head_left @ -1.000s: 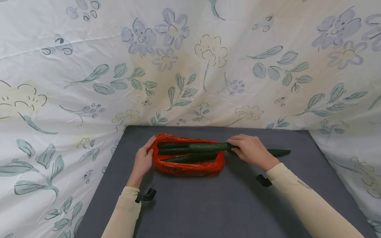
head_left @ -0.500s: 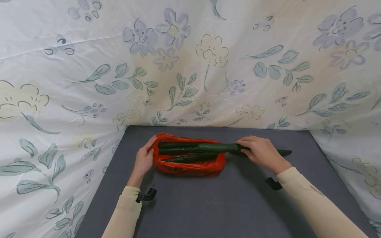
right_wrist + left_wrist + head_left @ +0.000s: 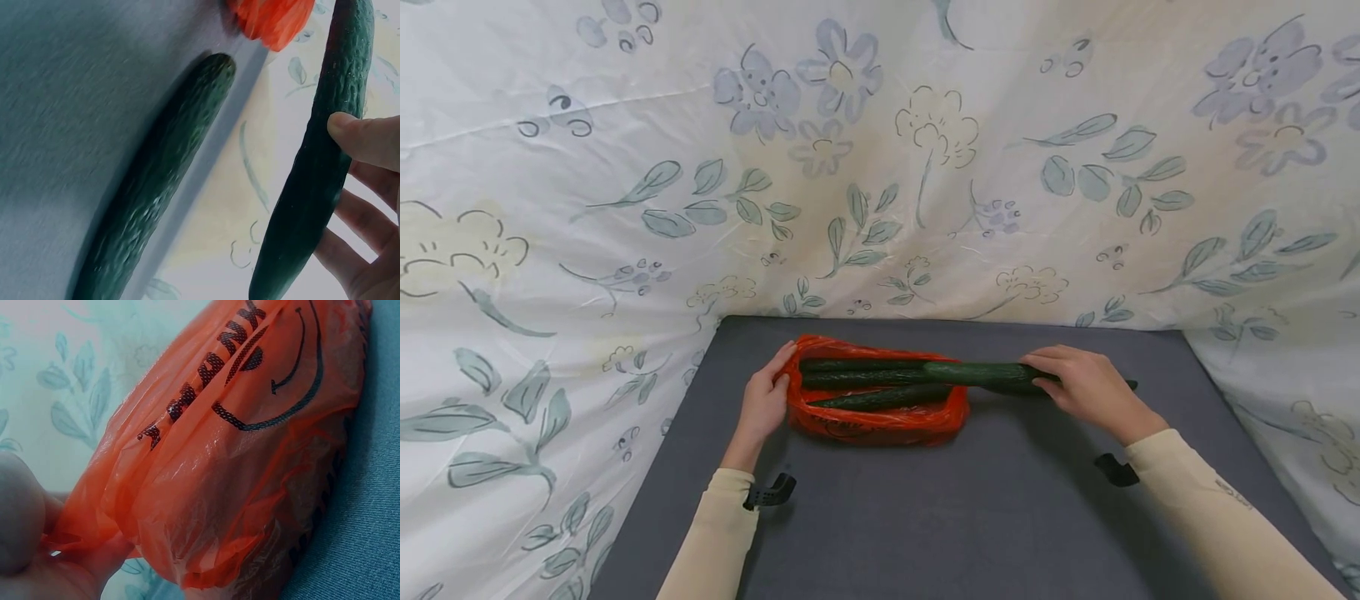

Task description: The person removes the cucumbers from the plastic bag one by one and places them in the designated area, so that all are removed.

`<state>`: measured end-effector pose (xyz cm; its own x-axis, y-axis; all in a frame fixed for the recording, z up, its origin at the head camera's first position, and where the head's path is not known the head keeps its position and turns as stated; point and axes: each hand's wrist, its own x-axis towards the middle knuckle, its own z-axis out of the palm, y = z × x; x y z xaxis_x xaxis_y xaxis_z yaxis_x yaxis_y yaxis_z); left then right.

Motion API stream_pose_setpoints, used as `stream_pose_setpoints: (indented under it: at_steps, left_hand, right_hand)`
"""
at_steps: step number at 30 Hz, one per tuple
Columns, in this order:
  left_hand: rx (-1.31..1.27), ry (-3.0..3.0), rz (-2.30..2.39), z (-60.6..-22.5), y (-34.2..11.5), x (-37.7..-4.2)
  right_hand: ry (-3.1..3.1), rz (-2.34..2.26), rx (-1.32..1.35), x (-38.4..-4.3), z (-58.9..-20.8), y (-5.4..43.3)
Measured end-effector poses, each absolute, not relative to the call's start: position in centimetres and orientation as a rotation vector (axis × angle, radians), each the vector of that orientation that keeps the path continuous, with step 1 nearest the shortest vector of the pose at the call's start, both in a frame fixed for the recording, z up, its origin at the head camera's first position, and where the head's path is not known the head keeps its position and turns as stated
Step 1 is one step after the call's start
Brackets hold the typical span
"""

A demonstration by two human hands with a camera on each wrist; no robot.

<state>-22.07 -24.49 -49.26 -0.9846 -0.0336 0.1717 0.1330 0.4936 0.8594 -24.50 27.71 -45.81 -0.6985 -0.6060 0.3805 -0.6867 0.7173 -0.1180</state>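
Observation:
An orange-red plastic bag lies with its mouth open in the head view, several dark green cucumbers inside it. My left hand pinches the bag's left rim between thumb and fingers; in the left wrist view the bag shows black print. With my right hand I grip a cucumber held level, its left end over the bag's right part. The right wrist view shows thumb and fingers round this held cucumber. Another cucumber lies on the table below, partly hidden by my hand in the head view.
The dark grey table carries the bag near its back edge. A white floral cloth hangs behind and along both sides. Each wrist bears a black strap-on device, such as the left one.
My right hand has moved to the right with the held cucumber, drawing it farther out over the bag's right edge. The left hand and the bag have stayed nearly still.

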Motion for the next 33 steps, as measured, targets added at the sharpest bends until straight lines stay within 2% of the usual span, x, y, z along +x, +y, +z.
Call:
stream_pose_setpoints:
  at_steps: [19,33]
  left_hand:
    - [-0.078,-2.553,-1.511,-49.2,-24.4,-22.3]
    - [-0.097,-2.560,-1.514,-49.2,-24.6,-22.3]
  right_hand:
    - [-2.750,0.319,0.953,-24.4,-47.0,32.9]
    - [-2.791,0.323,0.928,-24.4,-48.7,34.9]
